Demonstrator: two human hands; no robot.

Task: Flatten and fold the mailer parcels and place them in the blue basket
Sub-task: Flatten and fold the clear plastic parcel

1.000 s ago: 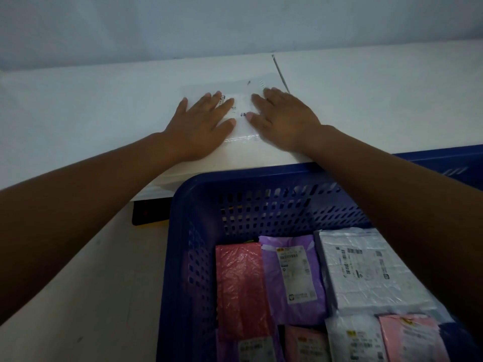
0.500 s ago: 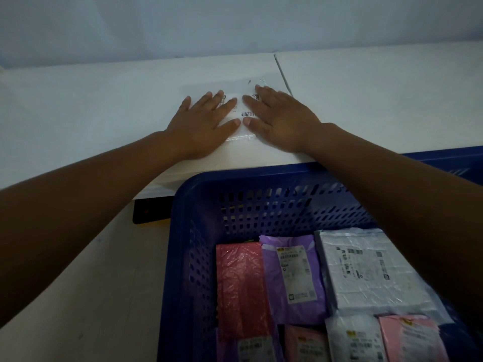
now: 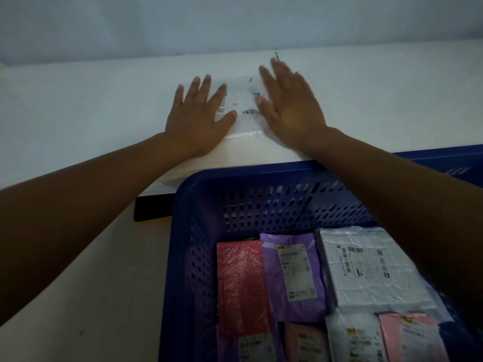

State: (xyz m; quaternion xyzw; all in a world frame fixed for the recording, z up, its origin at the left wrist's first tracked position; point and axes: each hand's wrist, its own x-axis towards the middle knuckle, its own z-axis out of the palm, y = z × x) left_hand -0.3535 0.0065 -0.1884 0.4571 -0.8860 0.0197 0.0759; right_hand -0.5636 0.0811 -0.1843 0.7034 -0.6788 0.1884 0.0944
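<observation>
A flat white plastic mailer parcel (image 3: 244,107) with printed barcode labels lies on the white table (image 3: 91,105), just beyond the blue perforated plastic basket (image 3: 198,231). The left hand (image 3: 197,117) and the right hand (image 3: 290,105) press on it, palms down, fingers straight and spread.

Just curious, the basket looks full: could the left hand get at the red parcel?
Probably yes: the left hand rests flat, holding nothing, and the red parcel lies uncovered in the open basket.
</observation>
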